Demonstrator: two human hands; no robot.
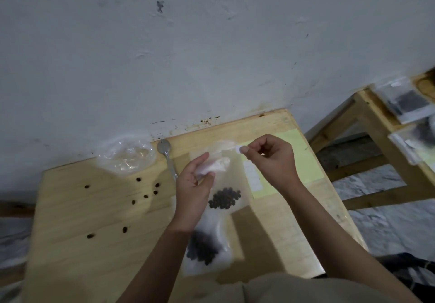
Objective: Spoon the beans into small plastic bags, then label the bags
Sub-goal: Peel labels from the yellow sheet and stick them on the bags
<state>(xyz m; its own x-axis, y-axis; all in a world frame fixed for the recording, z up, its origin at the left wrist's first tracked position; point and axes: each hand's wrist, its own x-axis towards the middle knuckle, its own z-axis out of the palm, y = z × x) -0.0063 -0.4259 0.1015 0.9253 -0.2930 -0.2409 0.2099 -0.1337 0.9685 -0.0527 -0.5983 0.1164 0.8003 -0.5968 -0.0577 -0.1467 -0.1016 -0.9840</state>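
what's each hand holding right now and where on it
The right hand pinches a small white label at its edge, between thumb and fingertip. The left hand holds a whitish roll or wad by its near end; what it is cannot be told.

arms: bare to the elbow — no sleeves | hands [195,185]: no rings | lap: greyish-tan garment
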